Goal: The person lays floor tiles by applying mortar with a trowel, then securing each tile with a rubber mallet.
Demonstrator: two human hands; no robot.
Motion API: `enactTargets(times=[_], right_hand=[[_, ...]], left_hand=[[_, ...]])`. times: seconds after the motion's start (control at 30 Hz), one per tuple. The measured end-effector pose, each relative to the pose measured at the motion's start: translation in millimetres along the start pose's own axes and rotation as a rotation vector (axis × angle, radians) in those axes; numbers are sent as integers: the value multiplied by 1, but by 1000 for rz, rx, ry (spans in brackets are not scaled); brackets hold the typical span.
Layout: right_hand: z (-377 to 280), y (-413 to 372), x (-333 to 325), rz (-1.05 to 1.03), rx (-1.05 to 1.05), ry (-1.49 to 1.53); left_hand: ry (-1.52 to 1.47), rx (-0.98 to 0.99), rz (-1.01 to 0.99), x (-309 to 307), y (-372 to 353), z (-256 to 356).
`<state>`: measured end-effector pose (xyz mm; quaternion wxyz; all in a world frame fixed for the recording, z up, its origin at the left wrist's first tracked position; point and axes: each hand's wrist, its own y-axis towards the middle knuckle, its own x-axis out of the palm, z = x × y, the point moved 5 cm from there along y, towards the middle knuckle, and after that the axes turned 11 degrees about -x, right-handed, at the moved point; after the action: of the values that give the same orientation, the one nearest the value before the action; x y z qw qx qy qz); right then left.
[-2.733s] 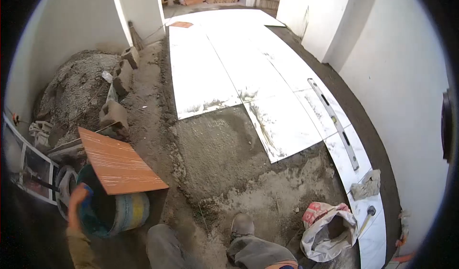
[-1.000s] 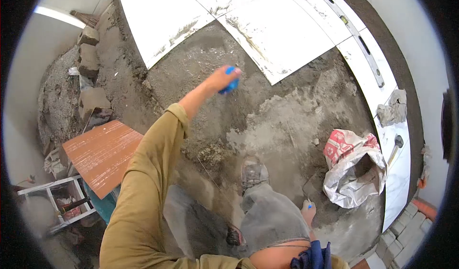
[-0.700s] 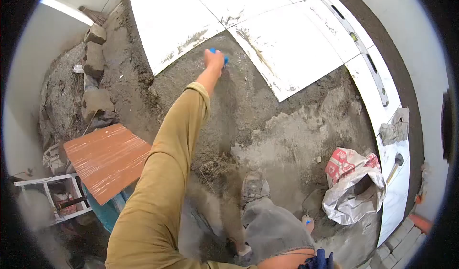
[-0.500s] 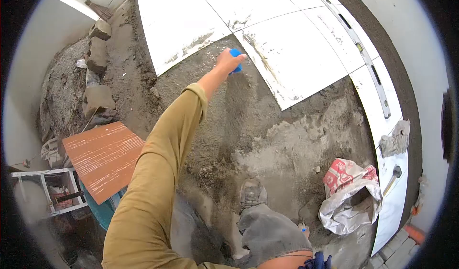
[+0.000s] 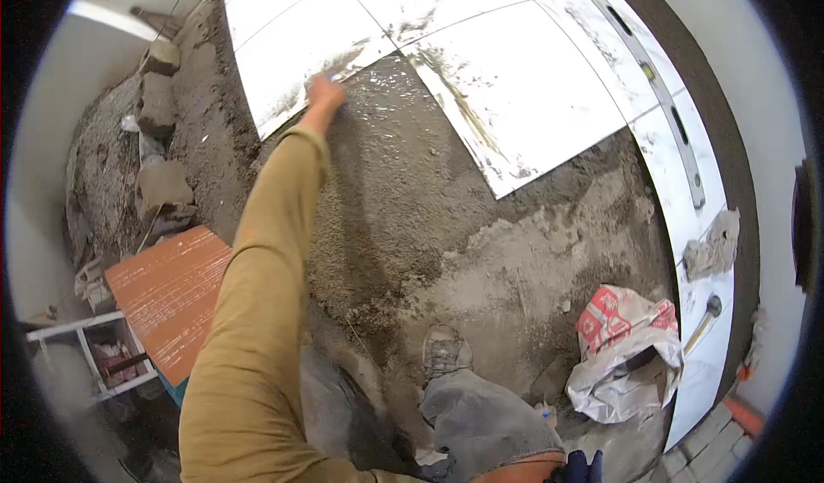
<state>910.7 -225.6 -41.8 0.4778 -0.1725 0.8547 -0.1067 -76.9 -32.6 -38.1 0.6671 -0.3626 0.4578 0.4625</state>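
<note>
My left hand, at the end of a long olive-brown sleeve, is closed over a small blue object, nearly all hidden by the fingers. It is at the front edge of a mud-smeared white tile. Below that edge lies wet grey mortar, shiny near the tile corner. To the right, another white tile carries grey and brownish smears along its left side. At the bottom edge, dark blue finger-like shapes show beside a curved orange-brown surface; I cannot tell whether my right hand is there.
A spirit level lies on the right-hand tiles, with a grey rag and a hammer below. An open cement bag stands nearby. To the left are concrete blocks and a reddish-brown board.
My left hand has moved left, from the inner corner between the tiles to the left tile's front edge. The blue object, plainly visible before, is now mostly covered. The view has shifted slightly.
</note>
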Motion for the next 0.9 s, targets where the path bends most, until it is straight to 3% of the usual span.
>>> enactTargets(times=[0.03,0.07,0.17,0.27,0.33,0.4,0.47,0.53,0.57,0.63,0.67,0.77,0.87,0.9], right_hand=[[-7,-1,-1,10,17,5],[-30,3,-8,-18,52,27],[-104,15,-32,-53,180,-27],[-64,8,-20,-18,190,52],[-59,7,-17,-6,183,40],[-57,8,-22,-11,170,26],[-59,5,-23,-18,120,13],[-59,3,-24,-12,127,18],[-60,3,-24,-14,120,20],[-73,-4,-27,3,143,47],[-77,-7,-28,20,169,66],[-65,-24,-23,128,24,101],[-83,-38,-33,90,38,-25],[-82,-41,-33,87,-7,-47]], left_hand=[[5,-243,-46,-35,-20,-13],[-45,-269,-20,-46,-19,-35],[8,-167,-63,-78,-39,-21],[-18,-97,-180,-53,-25,14],[149,168,-178,-41,-45,72],[4,114,-197,-21,-81,110],[203,443,-228,-20,-153,154],[146,393,-330,12,-205,163],[61,526,-360,-2,-249,169],[-140,524,-267,7,-301,156],[-197,452,-338,1,-324,143],[-439,294,-469,-74,-384,93],[-731,210,-402,-164,-415,19],[-695,240,-235,-214,-427,-3]])
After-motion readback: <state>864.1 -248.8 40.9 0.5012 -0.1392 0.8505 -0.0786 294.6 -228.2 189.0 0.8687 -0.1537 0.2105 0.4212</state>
